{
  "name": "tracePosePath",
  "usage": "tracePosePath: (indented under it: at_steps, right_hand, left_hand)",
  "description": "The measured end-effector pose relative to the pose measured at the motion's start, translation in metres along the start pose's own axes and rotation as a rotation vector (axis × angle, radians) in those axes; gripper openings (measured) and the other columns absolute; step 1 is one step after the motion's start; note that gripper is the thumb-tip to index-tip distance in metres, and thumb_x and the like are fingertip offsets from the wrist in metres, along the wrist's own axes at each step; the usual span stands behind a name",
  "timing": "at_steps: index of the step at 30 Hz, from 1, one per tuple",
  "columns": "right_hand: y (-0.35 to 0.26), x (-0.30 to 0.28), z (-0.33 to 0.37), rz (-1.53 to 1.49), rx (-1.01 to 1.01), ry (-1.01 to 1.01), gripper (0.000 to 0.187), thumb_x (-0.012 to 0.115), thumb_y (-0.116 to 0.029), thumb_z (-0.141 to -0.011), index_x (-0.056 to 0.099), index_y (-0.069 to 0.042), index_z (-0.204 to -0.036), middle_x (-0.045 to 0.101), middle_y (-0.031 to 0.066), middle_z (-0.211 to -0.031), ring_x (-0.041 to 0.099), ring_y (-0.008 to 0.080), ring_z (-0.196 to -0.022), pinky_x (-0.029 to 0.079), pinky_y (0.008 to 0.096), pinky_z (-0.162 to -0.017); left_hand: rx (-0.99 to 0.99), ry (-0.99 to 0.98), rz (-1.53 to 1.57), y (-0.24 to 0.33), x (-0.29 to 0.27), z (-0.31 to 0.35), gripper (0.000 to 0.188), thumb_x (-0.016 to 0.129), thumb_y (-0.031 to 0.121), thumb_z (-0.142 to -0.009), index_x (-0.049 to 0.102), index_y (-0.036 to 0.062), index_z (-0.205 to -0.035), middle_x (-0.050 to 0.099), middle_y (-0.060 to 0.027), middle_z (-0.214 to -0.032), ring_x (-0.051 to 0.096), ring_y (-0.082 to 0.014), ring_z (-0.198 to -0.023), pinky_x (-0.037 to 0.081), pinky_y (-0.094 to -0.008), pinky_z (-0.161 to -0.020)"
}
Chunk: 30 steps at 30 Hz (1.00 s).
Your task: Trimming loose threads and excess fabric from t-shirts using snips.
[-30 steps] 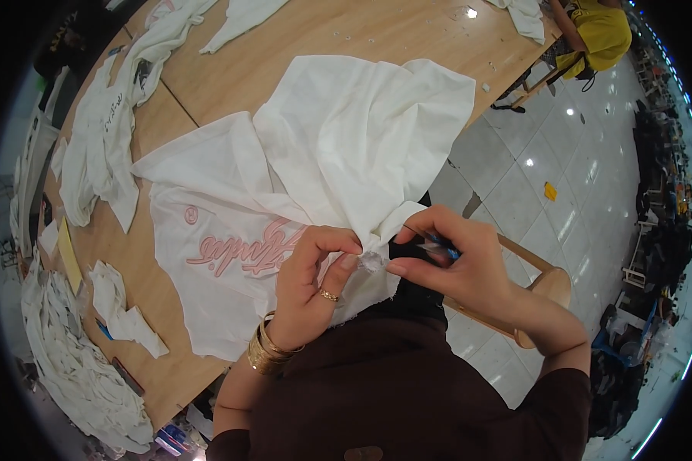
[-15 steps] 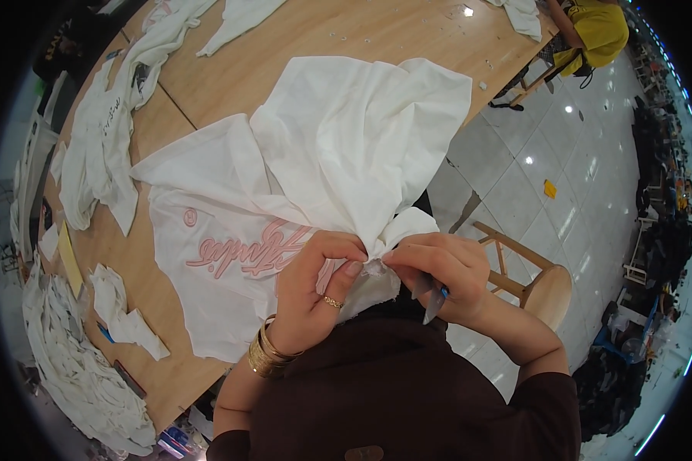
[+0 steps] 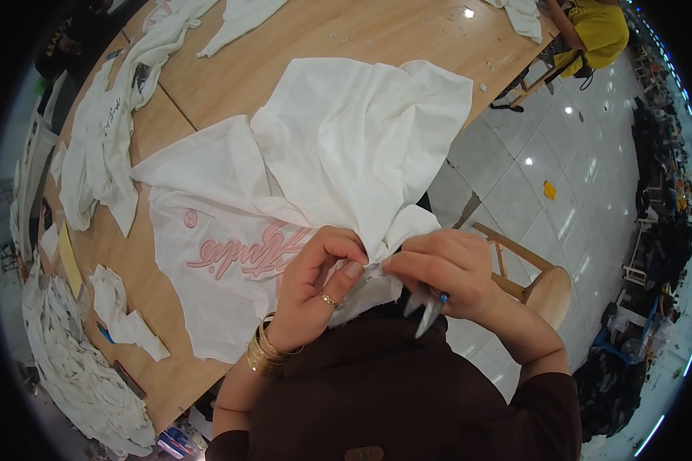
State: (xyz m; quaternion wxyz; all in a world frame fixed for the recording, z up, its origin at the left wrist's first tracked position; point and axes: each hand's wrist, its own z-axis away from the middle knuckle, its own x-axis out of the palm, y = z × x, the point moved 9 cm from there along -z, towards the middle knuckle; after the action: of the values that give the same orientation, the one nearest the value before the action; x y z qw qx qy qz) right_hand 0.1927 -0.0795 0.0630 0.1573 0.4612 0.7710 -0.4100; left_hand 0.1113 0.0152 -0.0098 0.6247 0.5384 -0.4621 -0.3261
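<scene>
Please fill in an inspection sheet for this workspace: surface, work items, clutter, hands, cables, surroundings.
Surface: wooden table, cloth lying on it.
Work items: white cloth, bunched at its near end; pink lettering at left; metal-bladed tool.
Clutter: white cloth pile, yellow strip at left.
Hands: left hand pinches the bunched cloth; right hand pinches it too, holding the tool.
Cables: nothing clearly seen.
Surroundings: stool, tiled floor, person in yellow.

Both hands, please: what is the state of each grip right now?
Left hand: closed, pinching the white fabric.
Right hand: closed, holding a bladed tool, its fingertips at the same fabric.
</scene>
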Motion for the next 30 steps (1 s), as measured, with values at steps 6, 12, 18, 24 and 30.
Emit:
tracePosePath:
  at_steps: [6, 12, 18, 24, 30]
  right_hand:
    - [0.021, -0.007, -0.019, -0.118, 0.471, -0.349, 0.046, 0.075, -0.025, -0.058, 0.056, -0.013, -0.098, 0.053, 0.0002, -0.075, 0.056, 0.0173, -0.064, 0.042, 0.0275, -0.053]
    - [0.013, -0.015, -0.038, 0.352, 0.263, -0.558, 0.040, 0.071, -0.032, -0.064, 0.055, -0.016, -0.097, 0.045, -0.0011, -0.074, 0.050, 0.0164, -0.065, 0.041, 0.0272, -0.055]
    - [-0.003, -0.008, -0.040, 0.517, 0.003, -0.591, 0.024, 0.063, -0.024, -0.068, 0.057, -0.016, -0.089, 0.042, -0.0039, -0.070, 0.046, 0.0111, -0.064, 0.034, 0.0240, -0.053]
    - [-0.016, -0.004, -0.039, 0.570, -0.138, -0.515, 0.014, 0.058, -0.016, -0.064, 0.056, -0.013, -0.078, 0.041, -0.0048, -0.067, 0.042, 0.0093, -0.063, 0.027, 0.0230, -0.051]
    - [-0.021, -0.006, -0.039, 0.638, -0.165, -0.443, 0.018, 0.066, -0.020, -0.066, 0.061, -0.016, -0.082, 0.037, -0.0065, -0.063, 0.036, 0.0090, -0.056, 0.026, 0.0236, -0.053]
  left_hand:
    - [-0.001, 0.024, -0.028, 0.004, -0.004, 0.000, 0.009, 0.051, -0.001, -0.087, 0.052, 0.0012, -0.096, 0.049, -0.0064, -0.097, 0.049, -0.0150, -0.092, 0.038, -0.0254, -0.084]
    - [0.075, 0.045, -0.225, 0.010, -0.005, 0.000, 0.008, 0.054, 0.000, -0.084, 0.055, 0.0030, -0.092, 0.055, -0.0073, -0.093, 0.054, -0.0178, -0.085, 0.041, -0.0265, -0.079]
    - [0.096, 0.049, -0.274, 0.014, -0.004, 0.003, 0.010, 0.056, 0.000, -0.083, 0.055, 0.0040, -0.092, 0.056, -0.0076, -0.093, 0.055, -0.0191, -0.084, 0.043, -0.0268, -0.078]
    - [0.078, 0.048, -0.260, 0.013, -0.004, 0.003, 0.010, 0.056, -0.001, -0.084, 0.055, 0.0036, -0.092, 0.056, -0.0076, -0.095, 0.055, -0.0191, -0.086, 0.042, -0.0271, -0.079]
    - [0.072, 0.036, -0.241, 0.014, -0.002, 0.001, 0.010, 0.055, -0.002, -0.084, 0.055, 0.0034, -0.093, 0.056, -0.0076, -0.096, 0.054, -0.0189, -0.088, 0.042, -0.0271, -0.081]
